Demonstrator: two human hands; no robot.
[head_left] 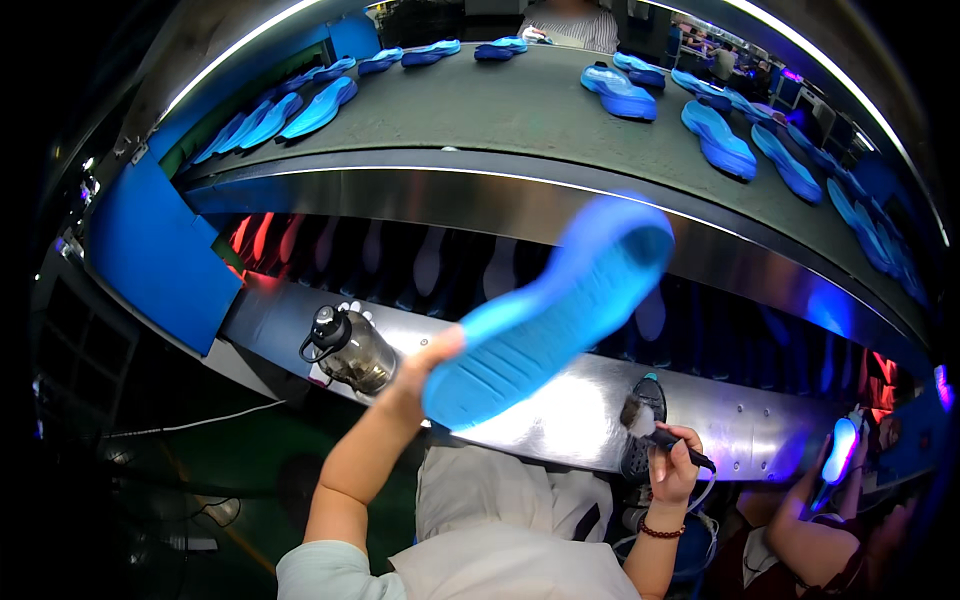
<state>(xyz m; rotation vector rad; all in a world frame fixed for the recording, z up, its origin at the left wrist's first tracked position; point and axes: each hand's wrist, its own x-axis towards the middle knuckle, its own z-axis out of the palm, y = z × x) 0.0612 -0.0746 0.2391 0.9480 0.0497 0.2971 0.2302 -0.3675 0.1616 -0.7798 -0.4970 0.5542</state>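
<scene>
My left hand is closed on one end of a blue shoe sole, raised above the metal ledge. The sole slants up to the right, light blue on its broad face and darker blue along the rim. In my right hand is a brush with pale bristles, a black handle and a thin cord or tube at its end. The bristles point up left, apart from the sole. Behind the brush lies a dark, sole-shaped thing on the ledge.
A tinted bottle with a black lid stands on the metal ledge. Several blue soles lie on the green conveyor belt; more soles hang or stand beneath it. At right, another person's hands hold a brightly lit sole.
</scene>
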